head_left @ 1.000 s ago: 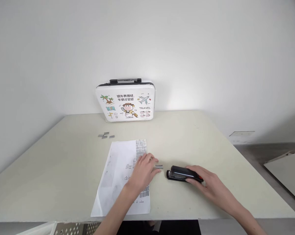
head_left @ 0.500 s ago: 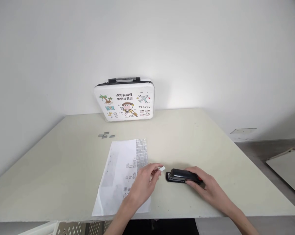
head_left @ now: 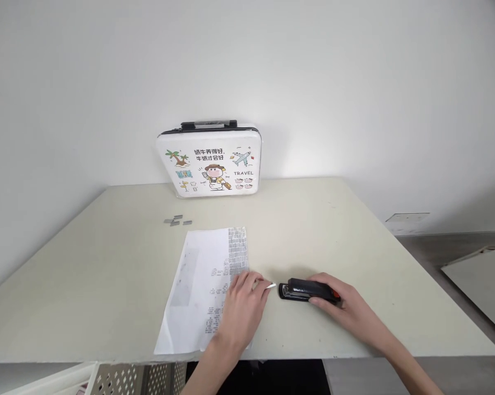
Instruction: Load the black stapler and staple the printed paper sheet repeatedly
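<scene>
My left hand [head_left: 244,307] is closed in a pinch over the right side of the printed paper [head_left: 189,318]. Between its thumb and finger sits a small pale strip of staples [head_left: 271,285], seen almost edge-on. To the right, a black stapler [head_left: 302,286] with a red patch at its rear lies on the table, its nose pointing left. My right hand [head_left: 337,302] wraps round the stapler's rear half. Only a short gap separates the staple strip from the stapler's nose. Part of the sheet is hidden under my left hand.
Several grey staple strips [head_left: 175,220] lie loosely beyond the paper's upper left corner. A white case [head_left: 210,162] with cartoon prints and a black handle stands by the wall at the back. The table's front edge [head_left: 119,361] runs close below the paper.
My left hand has turned over so its back shows more, and the staple strip has tilted from its broad side to a thin edge. The stapler stays in place; the view has shifted slightly.
</scene>
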Available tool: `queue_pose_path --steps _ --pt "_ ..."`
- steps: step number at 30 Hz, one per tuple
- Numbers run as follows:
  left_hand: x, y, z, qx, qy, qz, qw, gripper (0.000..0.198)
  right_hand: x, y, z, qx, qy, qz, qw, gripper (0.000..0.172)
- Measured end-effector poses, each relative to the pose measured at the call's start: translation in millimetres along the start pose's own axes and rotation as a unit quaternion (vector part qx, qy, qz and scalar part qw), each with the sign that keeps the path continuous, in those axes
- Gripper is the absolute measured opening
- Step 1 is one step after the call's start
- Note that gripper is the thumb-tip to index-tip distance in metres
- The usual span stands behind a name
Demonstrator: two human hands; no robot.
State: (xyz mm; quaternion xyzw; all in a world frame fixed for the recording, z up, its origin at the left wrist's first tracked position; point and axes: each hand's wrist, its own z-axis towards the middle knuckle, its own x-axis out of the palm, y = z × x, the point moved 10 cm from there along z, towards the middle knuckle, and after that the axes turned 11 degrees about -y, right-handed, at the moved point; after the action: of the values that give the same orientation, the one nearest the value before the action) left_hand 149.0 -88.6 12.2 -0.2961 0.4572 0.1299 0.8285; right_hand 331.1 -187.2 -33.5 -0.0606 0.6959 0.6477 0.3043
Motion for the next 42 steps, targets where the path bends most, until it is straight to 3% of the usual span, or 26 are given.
queue_pose_path --steps 2,6,9,12,16,21,25,29,31,37,42 --pt "-0.1 2 -1 -0.012 0.008 -0.015 1.0 0.019 -10 -7 -3 0.01 -0.022 0.005 1.0 0.034" --pt "7.0 -2 0 -0.022 0.042 -0.081 0.996 0.046 -30 -30 -12 0.053 -0.102 -0.003 0.993 0.04" --pt "16.6 -9 6 -0.018 0.058 -0.118 0.991 0.039 -31 -37 -15 0.059 -0.121 -0.005 0.991 0.042" --pt "23.0 -12 14 -0.012 0.053 -0.139 0.989 0.017 -27 -34 -15 0.049 -0.125 0.004 0.991 0.043" --pt "21.7 -9 16 0.001 0.048 -0.142 0.989 0.008 -28 -31 -14 0.038 -0.137 0.009 0.99 0.042" --pt "5.6 4 10 0.011 0.042 -0.109 0.993 0.009 -29 -33 -16 0.046 -0.148 -0.015 0.988 0.043" --pt "-8.1 20 4 0.008 0.04 -0.077 0.996 0.011 -22 -21 -16 0.006 -0.121 -0.03 0.992 0.038" --pt "-22.7 37 -2 -0.023 0.044 -0.066 0.997 0.037 -17 -12 -16 -0.023 -0.103 -0.054 0.993 0.036" --pt "-29.3 41 -4 -0.034 0.045 -0.063 0.996 0.037 -16 -13 -16 -0.023 -0.099 -0.053 0.993 0.034" --pt "-22.1 29 -8 -0.036 0.067 -0.071 0.995 0.024 -15 -18 -18 -0.019 -0.103 -0.048 0.993 0.038" --pt "-15.3 31 -4 -0.049 0.068 -0.071 0.994 0.022 -14 -21 -20 -0.014 -0.106 -0.046 0.993 0.038"
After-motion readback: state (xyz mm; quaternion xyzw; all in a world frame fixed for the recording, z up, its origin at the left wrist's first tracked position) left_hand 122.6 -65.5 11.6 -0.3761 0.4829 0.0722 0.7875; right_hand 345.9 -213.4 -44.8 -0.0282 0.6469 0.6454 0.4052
